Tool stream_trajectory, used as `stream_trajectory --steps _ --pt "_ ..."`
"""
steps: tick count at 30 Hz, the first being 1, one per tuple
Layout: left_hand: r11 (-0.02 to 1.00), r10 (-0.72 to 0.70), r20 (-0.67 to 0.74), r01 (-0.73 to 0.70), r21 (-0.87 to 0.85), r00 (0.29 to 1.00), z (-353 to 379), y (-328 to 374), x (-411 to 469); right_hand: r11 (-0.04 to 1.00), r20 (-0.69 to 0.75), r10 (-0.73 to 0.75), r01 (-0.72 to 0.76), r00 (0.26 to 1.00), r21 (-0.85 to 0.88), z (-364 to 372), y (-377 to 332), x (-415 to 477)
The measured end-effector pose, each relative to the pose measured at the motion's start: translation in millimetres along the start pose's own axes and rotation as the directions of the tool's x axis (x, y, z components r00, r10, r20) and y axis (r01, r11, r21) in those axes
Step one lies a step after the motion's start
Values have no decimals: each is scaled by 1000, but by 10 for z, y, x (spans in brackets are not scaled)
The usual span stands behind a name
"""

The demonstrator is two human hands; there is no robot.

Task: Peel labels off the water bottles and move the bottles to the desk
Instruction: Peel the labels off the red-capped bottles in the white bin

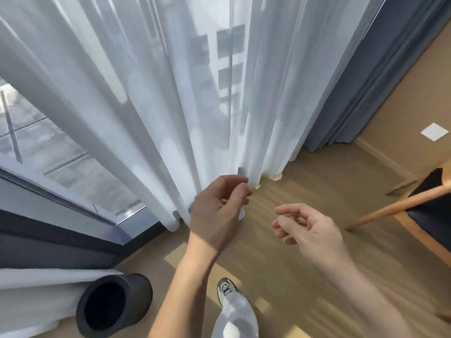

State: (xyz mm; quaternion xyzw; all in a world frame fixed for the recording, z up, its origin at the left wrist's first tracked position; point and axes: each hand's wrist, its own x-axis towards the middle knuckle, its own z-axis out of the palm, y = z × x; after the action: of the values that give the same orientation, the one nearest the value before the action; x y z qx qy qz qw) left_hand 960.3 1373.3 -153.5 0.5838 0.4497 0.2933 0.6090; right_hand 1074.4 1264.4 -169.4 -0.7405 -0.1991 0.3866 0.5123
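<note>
No water bottle can be identified with confidence in this view, and no desk shows at all. The nearest candidate for the task's thing is a small pale strip [240, 172] pinched at the fingertips of the left hand [219, 211], standing up just above the thumb; it may be a peeled label, but it is too small and blurred to be sure. Just below that hand a rounded, pale bluish edge [242, 214] peeks out, mostly hidden by the palm, so what it is cannot be told.

The left hand is curled with thumb and forefinger closed on the strip. The right hand [307, 228] is loosely curled and holds nothing, hanging over the wooden floor [305, 191] near the left.

Directly behind the left hand hangs a sheer white curtain [146, 106], with a grey-blue drape [353, 98] further right. A black waste bin [112, 303] stands at lower left, and a wooden chair [415, 208] sits at the right edge. A trainer [225, 289] shows below the hands.

The main risk, as I judge it, is that a sticky strip clings to the fingers or catches on the curtain fabric so close behind instead of reaching the bin. Motion blur across the floor suggests quick movement, which could make a drop miss.
</note>
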Motion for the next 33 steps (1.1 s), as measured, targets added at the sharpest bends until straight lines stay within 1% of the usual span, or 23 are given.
stream_trajectory --steps 4,6,10,13,16,19,23,29,33 --pt "998 -30 -55 33 51 998 -139 -107 434 998 29 66 -67 997 17 197 -13 458" --pt "998 -40 -79 44 45 996 -236 -171 588 997 39 82 -83 996 12 278 3 663" --pt "993 -98 -173 108 46 980 -305 -363 810 994 123 106 -109 987 20 389 80 1079" --pt "981 -173 -254 190 43 952 -261 -602 937 988 156 152 -155 976 12 472 260 1401" --pt "960 -229 -290 266 92 929 -168 -863 1062 977 174 205 -211 963 17 588 542 1750" --pt "948 -245 -324 296 119 914 -46 -1147 1227 970 236 238 -242 942 -10 763 880 2132" --pt "937 -292 -401 345 65 869 122 -1750 1612 975 285 220 -222 933 -24 970 1394 2743" --pt "942 -322 -396 335 -37 860 455 -2881 2147 975 274 219 -203 936 -84 1081 2378 3469" --pt "943 -320 -406 327 -55 856 502 -3708 2357 969 283 224 -182 932 -166 1216 3114 3843"
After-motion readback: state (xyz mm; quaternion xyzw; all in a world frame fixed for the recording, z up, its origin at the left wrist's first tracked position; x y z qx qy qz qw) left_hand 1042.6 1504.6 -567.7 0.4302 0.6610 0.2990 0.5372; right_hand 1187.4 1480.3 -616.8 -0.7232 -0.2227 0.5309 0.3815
